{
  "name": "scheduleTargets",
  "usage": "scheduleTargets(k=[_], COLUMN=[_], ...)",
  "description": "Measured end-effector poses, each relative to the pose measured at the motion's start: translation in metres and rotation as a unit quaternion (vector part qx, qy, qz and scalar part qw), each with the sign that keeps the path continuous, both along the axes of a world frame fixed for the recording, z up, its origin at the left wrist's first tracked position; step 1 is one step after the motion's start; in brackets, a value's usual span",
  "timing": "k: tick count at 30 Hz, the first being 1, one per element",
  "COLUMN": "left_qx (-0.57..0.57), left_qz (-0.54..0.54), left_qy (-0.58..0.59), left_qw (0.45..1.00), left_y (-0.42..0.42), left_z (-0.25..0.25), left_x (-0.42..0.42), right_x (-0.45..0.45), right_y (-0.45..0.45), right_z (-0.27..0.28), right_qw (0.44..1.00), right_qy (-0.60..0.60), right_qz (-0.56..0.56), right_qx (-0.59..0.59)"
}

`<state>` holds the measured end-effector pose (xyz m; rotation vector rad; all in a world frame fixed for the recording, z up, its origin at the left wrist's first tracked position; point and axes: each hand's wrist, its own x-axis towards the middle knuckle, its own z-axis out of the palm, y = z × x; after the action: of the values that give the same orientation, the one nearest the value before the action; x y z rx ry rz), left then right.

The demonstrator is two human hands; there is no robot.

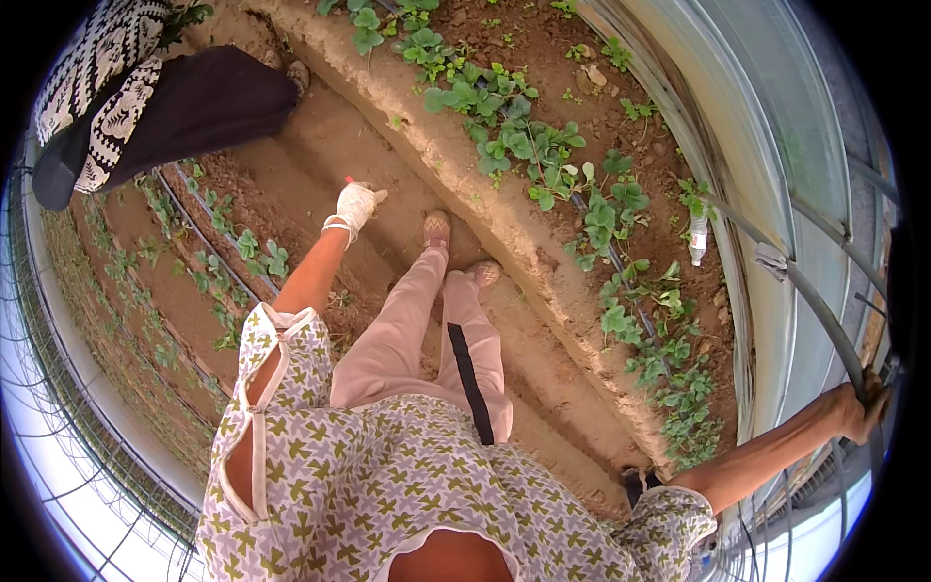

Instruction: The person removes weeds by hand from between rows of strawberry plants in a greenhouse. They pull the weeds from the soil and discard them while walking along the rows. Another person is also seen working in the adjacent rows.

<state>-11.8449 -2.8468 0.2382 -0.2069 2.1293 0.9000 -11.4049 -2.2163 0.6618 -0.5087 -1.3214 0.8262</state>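
My left hand (pixel 355 206), in a whitish glove, hangs over the dirt path (pixel 320 138) with its fingers partly hidden. A small red tip (pixel 349 179) shows at its far edge; whether the hand holds it, I cannot tell. At the far right my bare right hand (pixel 863 409) is wrapped around a curved metal pipe (pixel 825 313) of the greenhouse frame. Between the hands, a raised soil bed (pixel 625 109) carries leafy strawberry plants (pixel 520 142) along a dark drip line (pixel 618 262).
A person (pixel 211 102) in dark and patterned clothing bends at the upper left. Lower plant rows (pixel 211 269) with drip lines lie at the left. The bed's earthen edge (pixel 509 247) runs beside my feet. A plastic bottle (pixel 697 241) hangs by the plastic sheeting (pixel 771 218).
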Motion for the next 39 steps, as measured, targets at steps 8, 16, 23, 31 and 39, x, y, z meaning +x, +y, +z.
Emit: scheduleTargets(k=[8, 16, 23, 31, 39], left_qx=[-0.098, 0.078, 0.064, -0.103, -0.091], left_qz=[-0.255, -0.364, -0.444, -0.530, -0.519], left_qy=[0.198, 0.256, 0.400, 0.500, 0.547], left_qw=[0.941, 0.892, 0.799, 0.677, 0.650], left_y=[0.071, 0.160, 0.320, 0.457, 0.462], left_z=[-0.009, -0.074, -0.099, -0.201, -0.235], left_x=[0.001, 0.001, -0.095, -0.147, -0.157], right_x=[-0.049, -0.128, -0.215, -0.350, -0.402], right_y=[-0.064, -0.253, -0.259, -0.144, -0.121], right_z=[-0.083, -0.376, -0.480, -0.581, -0.654], right_qw=[0.982, 0.807, 0.800, 0.811, 0.743], right_qy=[-0.120, -0.289, -0.269, -0.491, -0.666], right_qz=[-0.145, -0.039, 0.118, 0.078, -0.047], right_qx=[-0.024, -0.513, -0.524, -0.309, -0.039])
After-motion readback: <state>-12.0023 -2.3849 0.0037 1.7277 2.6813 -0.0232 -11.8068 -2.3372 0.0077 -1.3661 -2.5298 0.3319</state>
